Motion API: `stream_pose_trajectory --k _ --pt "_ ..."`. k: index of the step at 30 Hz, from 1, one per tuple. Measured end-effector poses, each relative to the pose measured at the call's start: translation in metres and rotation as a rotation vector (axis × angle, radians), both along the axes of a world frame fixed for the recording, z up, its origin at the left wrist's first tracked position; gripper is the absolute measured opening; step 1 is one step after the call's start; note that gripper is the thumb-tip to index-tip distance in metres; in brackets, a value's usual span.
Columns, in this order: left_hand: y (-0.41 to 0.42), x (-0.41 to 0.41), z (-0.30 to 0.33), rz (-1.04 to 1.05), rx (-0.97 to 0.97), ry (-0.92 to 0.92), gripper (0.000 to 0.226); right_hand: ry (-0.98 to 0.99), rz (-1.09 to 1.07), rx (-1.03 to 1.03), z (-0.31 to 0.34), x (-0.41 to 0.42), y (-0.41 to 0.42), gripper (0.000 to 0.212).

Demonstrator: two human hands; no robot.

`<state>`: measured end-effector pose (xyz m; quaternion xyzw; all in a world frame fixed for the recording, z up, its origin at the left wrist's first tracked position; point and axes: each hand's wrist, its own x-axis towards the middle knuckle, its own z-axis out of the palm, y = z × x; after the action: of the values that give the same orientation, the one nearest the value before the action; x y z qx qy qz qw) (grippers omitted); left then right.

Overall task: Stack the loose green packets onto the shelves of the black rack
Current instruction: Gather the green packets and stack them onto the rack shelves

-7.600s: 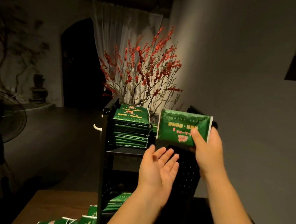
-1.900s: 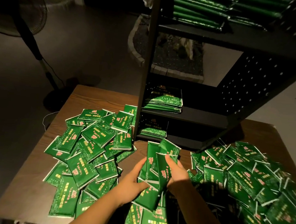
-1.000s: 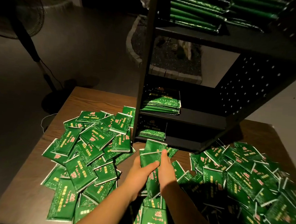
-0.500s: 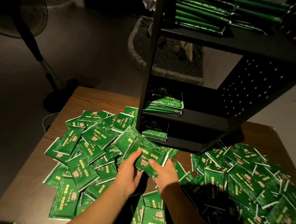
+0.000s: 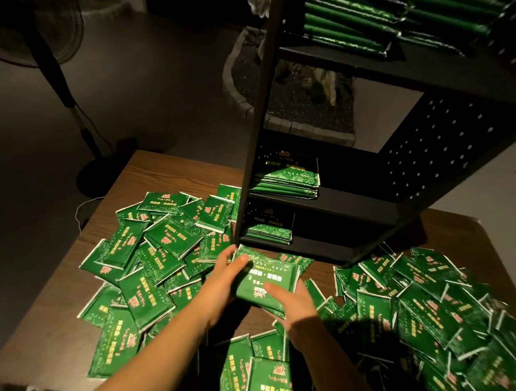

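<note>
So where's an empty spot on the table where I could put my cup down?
Bare wood shows along the table's far left edge behind the left pile of packets, and down its near left corner. A small bare patch lies between the held bundle and the right pile. The middle and right side are crowded. The rack's middle shelf is bare right of its stack.

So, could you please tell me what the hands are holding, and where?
A small stack of green packets: left hand on its left edge, right hand on its near right corner.
</note>
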<state>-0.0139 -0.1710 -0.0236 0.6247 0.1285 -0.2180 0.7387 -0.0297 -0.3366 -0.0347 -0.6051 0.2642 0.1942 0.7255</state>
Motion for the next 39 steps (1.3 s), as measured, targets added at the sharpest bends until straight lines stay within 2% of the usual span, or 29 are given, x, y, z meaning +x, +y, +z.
stream_pose_trajectory --k 4,6,9,12,15,18,22,26,32,39 --pt "0.003 -0.005 -0.015 -0.070 0.140 -0.029 0.086 -0.018 0.037 -0.076 -0.001 0.003 -0.008 0.099" --pt "0.012 -0.006 -0.022 -0.130 0.201 -0.053 0.082 -0.092 0.123 -0.216 -0.004 0.003 -0.014 0.094" --pt "0.019 -0.008 -0.032 -0.152 0.309 -0.156 0.044 -0.170 0.295 -0.487 -0.009 0.003 -0.014 0.074" --pt "0.021 -0.007 -0.047 -0.181 0.493 -0.230 0.051 -0.184 0.368 -0.624 -0.019 0.004 -0.009 0.055" --pt "0.018 -0.008 -0.053 -0.235 0.632 -0.252 0.058 -0.159 0.409 -0.647 -0.031 0.004 -0.003 0.055" --pt "0.015 -0.008 -0.062 -0.284 0.715 -0.261 0.052 -0.114 0.448 -0.654 -0.040 0.004 0.001 0.064" --pt "0.016 -0.006 -0.066 -0.304 0.727 -0.226 0.053 -0.108 0.437 -0.658 -0.045 0.006 0.001 0.068" --pt "0.013 -0.004 -0.068 -0.413 0.682 -0.194 0.057 -0.085 0.448 -0.649 -0.046 0.006 0.001 0.065" --pt "0.018 0.003 -0.068 -0.377 0.807 -0.252 0.036 -0.112 0.471 -0.739 -0.043 0.007 -0.007 0.053" --pt "0.015 0.004 -0.062 -0.404 0.906 -0.270 0.024 -0.090 0.603 -0.823 -0.045 0.007 -0.008 0.056"
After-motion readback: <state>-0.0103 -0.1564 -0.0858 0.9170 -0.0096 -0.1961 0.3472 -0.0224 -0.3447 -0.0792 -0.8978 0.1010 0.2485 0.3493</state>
